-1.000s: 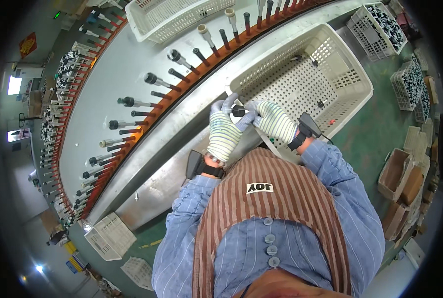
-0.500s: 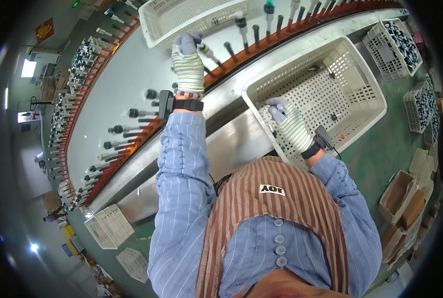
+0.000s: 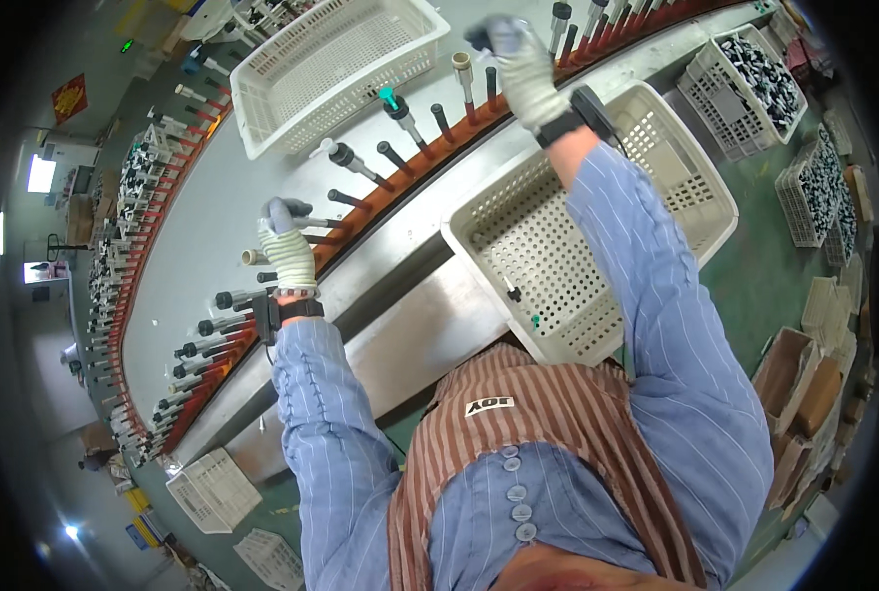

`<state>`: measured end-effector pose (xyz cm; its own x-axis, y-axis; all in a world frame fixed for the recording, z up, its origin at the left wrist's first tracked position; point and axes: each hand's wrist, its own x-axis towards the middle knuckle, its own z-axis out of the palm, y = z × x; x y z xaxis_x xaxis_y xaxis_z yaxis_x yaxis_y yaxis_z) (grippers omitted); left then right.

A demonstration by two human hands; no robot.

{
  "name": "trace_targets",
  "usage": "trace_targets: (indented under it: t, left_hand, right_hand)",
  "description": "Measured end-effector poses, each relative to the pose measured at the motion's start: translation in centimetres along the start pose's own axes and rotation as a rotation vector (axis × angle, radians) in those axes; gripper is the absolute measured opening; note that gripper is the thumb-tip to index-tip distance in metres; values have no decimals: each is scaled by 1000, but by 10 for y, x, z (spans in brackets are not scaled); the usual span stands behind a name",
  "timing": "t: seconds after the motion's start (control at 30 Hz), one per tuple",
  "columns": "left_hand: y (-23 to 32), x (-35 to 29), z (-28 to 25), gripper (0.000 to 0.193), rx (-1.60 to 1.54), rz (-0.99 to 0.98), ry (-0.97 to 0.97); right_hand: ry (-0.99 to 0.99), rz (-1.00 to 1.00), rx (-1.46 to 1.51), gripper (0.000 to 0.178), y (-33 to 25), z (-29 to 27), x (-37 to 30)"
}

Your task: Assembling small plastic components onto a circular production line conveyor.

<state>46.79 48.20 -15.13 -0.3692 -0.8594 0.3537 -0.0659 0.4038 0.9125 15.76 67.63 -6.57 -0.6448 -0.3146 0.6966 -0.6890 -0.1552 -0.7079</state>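
My left hand (image 3: 288, 248), in a striped glove with grey fingertips, is closed at the end of a silver rod (image 3: 316, 223) on the orange-edged rack (image 3: 346, 236). What its fingers hold is hidden. Farther right, my right hand (image 3: 525, 79) is raised over the far rods beyond the white basket; its fingers are smeared by motion. Between the hands, several rods stick out from the rack. One carries a black and grey fitting with a white tip (image 3: 339, 155), another a fitting with a green tip (image 3: 396, 106), and a third a cream cap (image 3: 463, 69).
A large white perforated basket (image 3: 471, 236) is in front of me, with a few small pieces inside. Another white basket (image 3: 247, 113) sits beyond the rods. Crates of black and white parts (image 3: 754, 84) stand at the right. Cardboard boxes (image 3: 789, 379) lie on the green floor.
My right hand has risen out of the white basket to the far rods. My left hand has come back from beside the far basket to a rod nearer the left. The view has shifted.
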Motion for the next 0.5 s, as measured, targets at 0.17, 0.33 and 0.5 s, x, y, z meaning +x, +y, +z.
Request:
trace_targets:
  t: [0.17, 0.33, 0.5]
  left_hand:
    - [0, -9, -31, 42, 28, -40, 93]
    - [-2, -9, -76, 44, 322, 80, 129]
    - [19, -5, -80, 42, 484, 96, 98]
  right_hand:
    - [-289, -33, -61, 41, 61, 62, -5]
    - [-481, -176, -273, 27, 5, 70, -16]
    - [-478, -142, -225, 37, -1, 63, -11]
